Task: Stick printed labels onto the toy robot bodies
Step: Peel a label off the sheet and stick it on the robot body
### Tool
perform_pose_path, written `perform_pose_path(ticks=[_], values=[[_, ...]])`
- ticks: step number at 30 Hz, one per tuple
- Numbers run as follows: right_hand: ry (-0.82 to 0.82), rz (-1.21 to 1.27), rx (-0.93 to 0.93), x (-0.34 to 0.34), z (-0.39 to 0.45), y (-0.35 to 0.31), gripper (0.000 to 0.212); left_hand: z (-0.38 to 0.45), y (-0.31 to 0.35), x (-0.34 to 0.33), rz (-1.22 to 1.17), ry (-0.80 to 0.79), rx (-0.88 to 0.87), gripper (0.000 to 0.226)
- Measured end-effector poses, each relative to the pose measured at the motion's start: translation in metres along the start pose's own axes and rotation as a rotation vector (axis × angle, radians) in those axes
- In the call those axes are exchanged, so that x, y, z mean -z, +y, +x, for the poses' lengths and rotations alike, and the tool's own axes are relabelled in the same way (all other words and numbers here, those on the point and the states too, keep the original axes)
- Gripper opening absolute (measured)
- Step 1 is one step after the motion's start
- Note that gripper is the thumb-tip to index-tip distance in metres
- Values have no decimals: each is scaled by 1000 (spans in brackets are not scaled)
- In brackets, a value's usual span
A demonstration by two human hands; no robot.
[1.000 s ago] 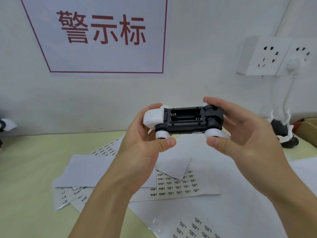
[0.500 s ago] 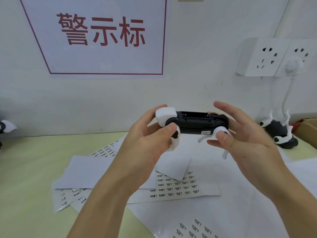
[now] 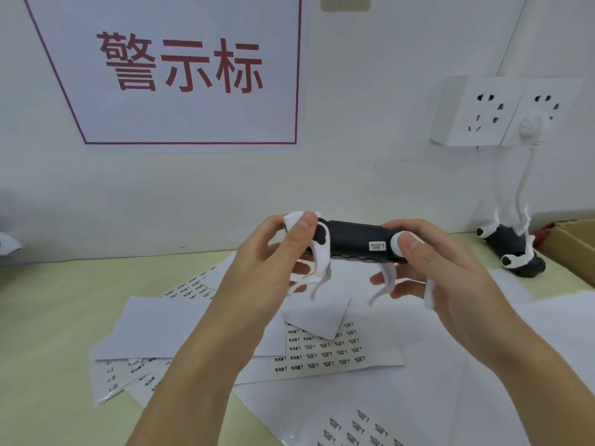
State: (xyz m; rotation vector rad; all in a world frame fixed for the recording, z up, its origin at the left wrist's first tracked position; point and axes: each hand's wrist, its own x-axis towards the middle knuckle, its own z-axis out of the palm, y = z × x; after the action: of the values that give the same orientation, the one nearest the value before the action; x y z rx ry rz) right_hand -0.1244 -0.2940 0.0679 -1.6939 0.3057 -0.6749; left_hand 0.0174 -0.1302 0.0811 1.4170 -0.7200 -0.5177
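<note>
I hold a black toy robot body [image 3: 349,241] with white legs in the air above the table, its side turned toward me. My left hand [image 3: 273,268] grips its left end with the thumb on the white shoulder. My right hand [image 3: 431,268] grips the right end, thumb on the white hip joint. A small white printed label [image 3: 377,246] sits on the black side next to my right thumb. Label sheets [image 3: 325,352] with rows of small printed labels lie on the table below my hands.
A second black and white toy robot [image 3: 512,249] lies on its back at the right by the wall. A cardboard box [image 3: 576,246] stands at the far right edge. A wall socket [image 3: 483,111] with a white plug and cable hangs above. More label sheets [image 3: 357,429] lie near the front.
I have rolled the robot body toward me: its open battery bay faced me before, now its side with the label faces me and the legs hang down. Both hands sank slightly.
</note>
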Motion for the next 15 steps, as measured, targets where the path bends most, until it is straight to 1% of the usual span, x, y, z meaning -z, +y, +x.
perform_pose_path(ticks=[4,7,9,11,13,15], values=[[-89,114,-91,4,-1,3,40,1,-3,-3,79,13,-21,56],[-65,213,-182,11,-1,9,45,4,-8,-4,53,71,39,44],[-3,325,-278,19,-3,13,46,5,-16,-3,74,116,53,32],[77,433,-360,35,-7,17,53,3,-29,-6,193,113,34,28],[152,492,-393,55,-12,23,56,-2,-46,-13,345,98,31,26],[273,535,-391,75,-18,28,53,-5,-59,-27,447,89,0,20]])
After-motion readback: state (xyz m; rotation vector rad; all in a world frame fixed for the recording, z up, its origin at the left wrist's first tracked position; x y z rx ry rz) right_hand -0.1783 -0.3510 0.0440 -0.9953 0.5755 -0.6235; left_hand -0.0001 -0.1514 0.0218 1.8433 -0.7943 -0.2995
